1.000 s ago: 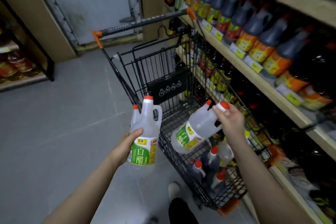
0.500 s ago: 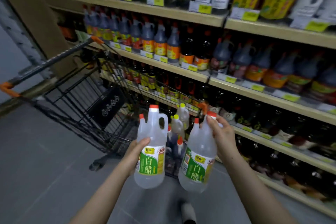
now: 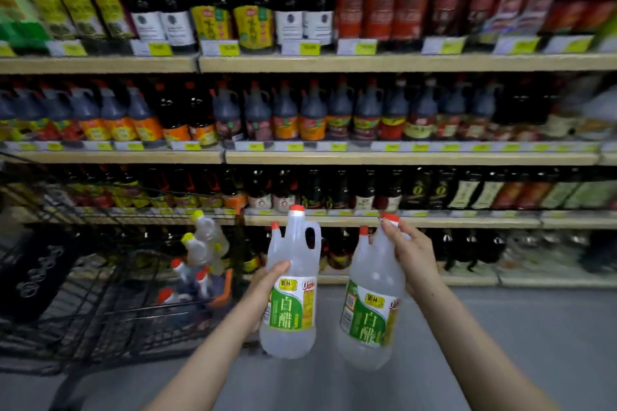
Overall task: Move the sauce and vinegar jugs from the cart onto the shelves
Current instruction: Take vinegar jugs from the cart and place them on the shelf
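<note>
— Was there room in front of us?

— We had open floor (image 3: pixel 500 327) between us and the shelves (image 3: pixel 400 157), nothing standing on it.

— And the shelves themselves?

— We found the upper tiers packed with dark bottles (image 3: pixel 314 110), shoulder to shoulder, no gap a hand could enter. The bottom tier looked too blurred to judge.

— To our left?

— The cart (image 3: pixel 110 304) blocked that side, its wire wall close to the left hand (image 3: pixel 267 280), with more jugs (image 3: pixel 200 250) crowded inside.

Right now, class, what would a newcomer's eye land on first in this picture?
Two clear vinegar jugs with green labels, held up mid-frame: the left hand grips the left jug by its body, the right hand grips the right jug near its neck. Behind stand shelves of dark bottles; the cart sits lower left.
</note>
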The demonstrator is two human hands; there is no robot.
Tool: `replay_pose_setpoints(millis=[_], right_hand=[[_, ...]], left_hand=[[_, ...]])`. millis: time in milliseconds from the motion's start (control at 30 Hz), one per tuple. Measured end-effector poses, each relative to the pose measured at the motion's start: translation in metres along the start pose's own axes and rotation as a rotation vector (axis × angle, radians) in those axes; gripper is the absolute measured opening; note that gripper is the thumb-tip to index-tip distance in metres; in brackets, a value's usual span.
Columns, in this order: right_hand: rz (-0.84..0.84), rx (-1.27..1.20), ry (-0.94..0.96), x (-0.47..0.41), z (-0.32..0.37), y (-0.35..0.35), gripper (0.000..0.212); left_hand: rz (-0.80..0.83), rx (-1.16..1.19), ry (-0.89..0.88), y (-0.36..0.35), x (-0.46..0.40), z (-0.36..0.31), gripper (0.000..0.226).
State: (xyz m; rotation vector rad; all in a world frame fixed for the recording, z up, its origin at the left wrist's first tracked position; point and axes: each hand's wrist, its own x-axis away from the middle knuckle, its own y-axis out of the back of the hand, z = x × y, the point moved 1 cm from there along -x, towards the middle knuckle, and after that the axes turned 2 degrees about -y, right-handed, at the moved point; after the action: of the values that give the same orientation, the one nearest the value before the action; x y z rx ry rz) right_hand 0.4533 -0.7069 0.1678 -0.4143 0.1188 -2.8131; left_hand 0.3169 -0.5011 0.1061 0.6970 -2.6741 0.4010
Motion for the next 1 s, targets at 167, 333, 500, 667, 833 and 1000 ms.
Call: replay_pose_setpoints(millis=[167, 333, 500, 667, 833, 1000], right_hand=[[-0.095, 0.031, 0.03, 0.016, 0.022, 0.124, 0.028], [-0.163, 0.037, 0.071, 0.021, 0.029, 0.239, 0.05], [-0.272, 0.015, 0.099, 0.013, 0.046, 0.32, 0.094], [-0.303, 0.005, 0.102, -0.007, 0.047, 0.375, 0.067], [-0.344, 0.003, 0.093, -0.058, 0.059, 0.434, 0.049], [-0.397, 0.062, 0.088, -0.123, 0.087, 0.491, 0.065]], left_hand=[[0.141, -0.072, 0.023, -0.139, 0.005, 0.021, 0.061], [0.225, -0.127, 0.048, -0.252, 0.008, 0.05, 0.092], [0.325, -0.192, 0.051, -0.339, 0.002, 0.053, 0.085], [0.401, -0.242, 0.094, -0.409, -0.02, 0.068, 0.078], [0.521, -0.311, 0.111, -0.487, -0.066, 0.067, 0.042], [0.559, -0.285, 0.147, -0.566, -0.138, 0.065, 0.028]])
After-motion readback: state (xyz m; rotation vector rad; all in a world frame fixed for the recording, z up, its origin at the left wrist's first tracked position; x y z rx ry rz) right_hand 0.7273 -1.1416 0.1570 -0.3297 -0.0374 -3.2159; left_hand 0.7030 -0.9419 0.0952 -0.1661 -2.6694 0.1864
